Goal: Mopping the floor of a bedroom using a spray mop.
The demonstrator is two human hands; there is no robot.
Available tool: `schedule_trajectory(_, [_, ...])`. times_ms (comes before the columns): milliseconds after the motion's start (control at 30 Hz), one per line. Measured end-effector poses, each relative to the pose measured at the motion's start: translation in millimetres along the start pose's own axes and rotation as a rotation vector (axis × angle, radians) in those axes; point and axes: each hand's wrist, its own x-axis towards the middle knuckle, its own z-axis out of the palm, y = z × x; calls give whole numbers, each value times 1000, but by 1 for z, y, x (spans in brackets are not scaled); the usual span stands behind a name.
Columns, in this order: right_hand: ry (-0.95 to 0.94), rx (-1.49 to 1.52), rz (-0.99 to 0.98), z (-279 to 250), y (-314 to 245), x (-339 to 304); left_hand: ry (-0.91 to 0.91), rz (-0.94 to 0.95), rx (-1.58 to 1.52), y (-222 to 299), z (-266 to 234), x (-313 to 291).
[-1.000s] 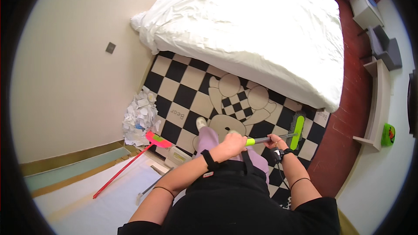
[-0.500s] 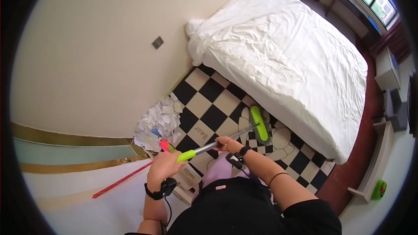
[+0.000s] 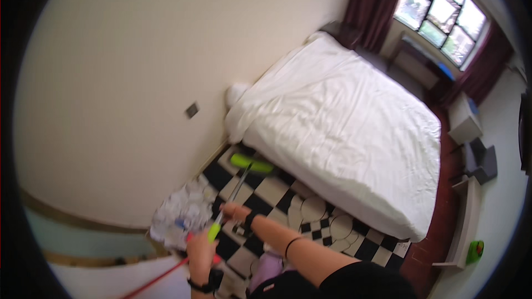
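With both hands I hold a flat mop with a silver pole. My left hand (image 3: 200, 252) is closed around its lime-green grip (image 3: 214, 232). Farther along, my right hand (image 3: 235, 211) wraps the metal pole (image 3: 239, 188). The green mop head (image 3: 250, 163) is at the checkered floor mat (image 3: 265, 188), by the bed's near left corner; blur hides whether it touches. Beside my hands, a heap of white paper scraps (image 3: 183, 213) lies against the wall. A red pole (image 3: 158, 278) slants past my left hand; what it belongs to is mostly hidden.
A bed with a wrinkled white sheet (image 3: 343, 127) stands beyond the mat. The beige wall (image 3: 122, 94) with a dark socket plate (image 3: 192, 110) bounds the left. To the right are a grey chair (image 3: 480, 160), a low shelf (image 3: 464, 227) and a green container (image 3: 475, 251).
The mop head has swung left and away, from the mat's right part to near the wall. Both hands have moved left and lower in view, still gripping it. My view has tilted up.
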Motion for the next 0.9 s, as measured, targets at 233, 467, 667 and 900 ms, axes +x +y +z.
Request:
schedule_trajectory(233, [12,443,437,76,-30,-74,-62,216,-69,-43,-32,-23])
schedule_trajectory(467, [-204,345,109,73,-35,-185,-316,387,-105,-27,-87,-57])
schedule_trajectory(667, [126,101,-130,2,-27,-275,-356,736,-82,68,-55,-11])
schedule_trajectory(900, [358,1114,144,-59,31,-357,-370,1233,-43,177,-23,-12])
